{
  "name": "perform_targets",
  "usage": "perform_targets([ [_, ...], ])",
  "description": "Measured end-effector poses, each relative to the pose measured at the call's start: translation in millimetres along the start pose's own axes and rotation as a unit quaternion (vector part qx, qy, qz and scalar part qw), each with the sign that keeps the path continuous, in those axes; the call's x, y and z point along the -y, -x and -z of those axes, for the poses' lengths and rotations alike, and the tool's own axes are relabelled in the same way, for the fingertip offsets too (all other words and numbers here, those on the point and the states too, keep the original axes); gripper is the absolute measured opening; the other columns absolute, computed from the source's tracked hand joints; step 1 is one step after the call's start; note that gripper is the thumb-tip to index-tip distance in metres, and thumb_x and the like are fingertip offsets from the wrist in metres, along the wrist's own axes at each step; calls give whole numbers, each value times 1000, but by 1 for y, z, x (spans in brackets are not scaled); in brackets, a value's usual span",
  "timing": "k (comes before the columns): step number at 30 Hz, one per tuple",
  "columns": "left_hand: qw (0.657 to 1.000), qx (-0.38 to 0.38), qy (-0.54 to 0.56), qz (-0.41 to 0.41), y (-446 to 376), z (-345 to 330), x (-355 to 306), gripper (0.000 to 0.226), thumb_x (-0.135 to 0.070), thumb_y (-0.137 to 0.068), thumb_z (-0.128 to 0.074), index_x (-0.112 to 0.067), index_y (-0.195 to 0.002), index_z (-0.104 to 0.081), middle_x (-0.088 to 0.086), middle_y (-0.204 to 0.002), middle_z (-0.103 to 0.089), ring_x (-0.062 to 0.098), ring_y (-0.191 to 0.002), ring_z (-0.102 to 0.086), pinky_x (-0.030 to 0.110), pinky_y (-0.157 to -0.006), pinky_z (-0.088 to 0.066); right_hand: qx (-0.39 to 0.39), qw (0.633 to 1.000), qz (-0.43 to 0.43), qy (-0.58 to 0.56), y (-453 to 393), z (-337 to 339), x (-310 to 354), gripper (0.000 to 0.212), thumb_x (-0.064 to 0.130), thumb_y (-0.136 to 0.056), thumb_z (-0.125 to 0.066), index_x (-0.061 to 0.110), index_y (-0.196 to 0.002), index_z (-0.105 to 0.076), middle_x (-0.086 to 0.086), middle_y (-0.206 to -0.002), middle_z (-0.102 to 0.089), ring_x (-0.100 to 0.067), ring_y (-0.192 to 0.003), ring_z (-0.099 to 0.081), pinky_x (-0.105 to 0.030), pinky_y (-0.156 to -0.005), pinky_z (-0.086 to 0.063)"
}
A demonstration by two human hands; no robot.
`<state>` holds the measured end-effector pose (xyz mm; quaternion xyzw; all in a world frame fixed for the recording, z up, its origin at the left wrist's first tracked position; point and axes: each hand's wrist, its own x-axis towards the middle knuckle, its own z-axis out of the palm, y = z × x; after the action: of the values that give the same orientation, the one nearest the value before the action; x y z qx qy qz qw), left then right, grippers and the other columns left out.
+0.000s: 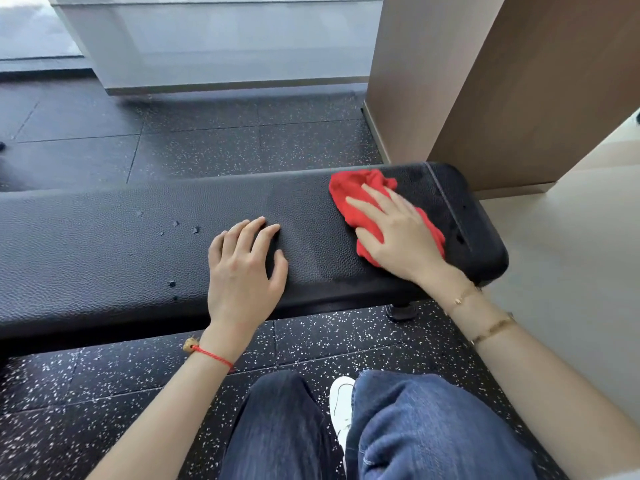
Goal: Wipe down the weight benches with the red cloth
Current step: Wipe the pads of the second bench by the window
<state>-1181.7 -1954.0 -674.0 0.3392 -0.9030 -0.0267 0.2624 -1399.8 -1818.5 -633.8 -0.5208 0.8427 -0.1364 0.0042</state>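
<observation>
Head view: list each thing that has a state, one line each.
red cloth: crumpled, flat on the bench's right end, under the right hand.
right hand: fingers straight, pressing the cloth.
left hand: fingers relaxed, resting on the bare pad.
weight bench: flat, pad nicked in spots, damp-looking near the cloth.

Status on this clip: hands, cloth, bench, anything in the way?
Right hand flat on red cloth, at bench right end. Left hand open, resting mid-pad. Nothing blocking.

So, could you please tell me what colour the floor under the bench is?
Black with white speckles; the floor shows best in the head view.
</observation>
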Motion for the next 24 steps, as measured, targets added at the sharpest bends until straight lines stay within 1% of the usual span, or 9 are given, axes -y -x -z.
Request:
perform_targets([
  [2,1000,0,2,-3,0,0,1,40,-35,-95,-47,-20,-129,-60,1,-138,-57,23,-131,-48,43,-115,-31,-18,1000,-22,-7,29,4,-11,53,39,-89,-46,35,-141,-48,4,-155,-38,-26,-143,-32,-43,-120,-22],
  [5,1000,2,2,0,1,0,0,40,-34,-95,-46,-19,-130,-60,1,-139,-57,24,-132,-47,45,-115,-31,-63,990,-119,31,48,10,-46,51,36,-91,-46,30,-142,-49,-2,-155,-39,-30,-142,-34,-44,-119,-23],
  [9,1000,8,-1,3,1,1,-2,41,-34,-95,-45,-18,-130,-59,3,-139,-57,25,-133,-47,46,-114,-31,-72,971,-225,29,14,18,-74,49,31,-95,-51,27,-143,-47,-5,-158,-33,-32,-142,-30,-41,-120,-19],
  [12,1000,8,3,5,1,2,-3,42,-33,-94,-45,-17,-130,-59,3,-138,-58,25,-132,-47,45,-114,-31,-43,977,-205,25,-7,16,-58,51,34,-95,-50,28,-145,-45,-1,-160,-28,-30,-145,-25,-41,-121,-16],
  [15,1000,7,7,4,1,2,-2,41,-34,-94,-45,-17,-129,-60,3,-137,-58,25,-132,-48,45,-114,-31,-17,995,-100,18,16,10,-33,51,35,-93,-51,32,-144,-45,2,-159,-31,-28,-146,-26,-41,-121,-16],
  [17,1000,7,9,2,1,2,-1,41,-34,-94,-46,-18,-129,-60,2,-138,-58,25,-132,-47,44,-114,-31,-19,998,-57,5,42,8,-28,52,38,-91,-49,36,-142,-46,5,-157,-34,-25,-145,-28,-39,-122,-17],
  [19,1000,7,10,2,1,2,-1,41,-34,-94,-46,-18,-130,-60,2,-138,-58,25,-132,-47,44,-115,-30,-33,997,-70,0,53,11,-40,52,40,-89,-46,37,-141,-47,5,-156,-36,-23,-143,-31,-36,-120,-19],
  [22,1000,8,8,5,2,3,-3,41,-33,-94,-47,-17,-130,-60,3,-138,-58,26,-132,-48,46,-114,-31,-54,986,-156,30,30,16,-71,49,34,-93,-48,32,-142,-48,-1,-156,-36,-29,-142,-33,-38,-119,-22],
  [24,1000,9,5,6,1,3,-5,41,-32,-94,-47,-16,-129,-60,4,-138,-58,26,-132,-48,47,-114,-31,-49,978,-203,28,-1,17,-79,49,31,-95,-49,29,-144,-46,-3,-158,-32,-31,-143,-29,-40,-120,-20],
])
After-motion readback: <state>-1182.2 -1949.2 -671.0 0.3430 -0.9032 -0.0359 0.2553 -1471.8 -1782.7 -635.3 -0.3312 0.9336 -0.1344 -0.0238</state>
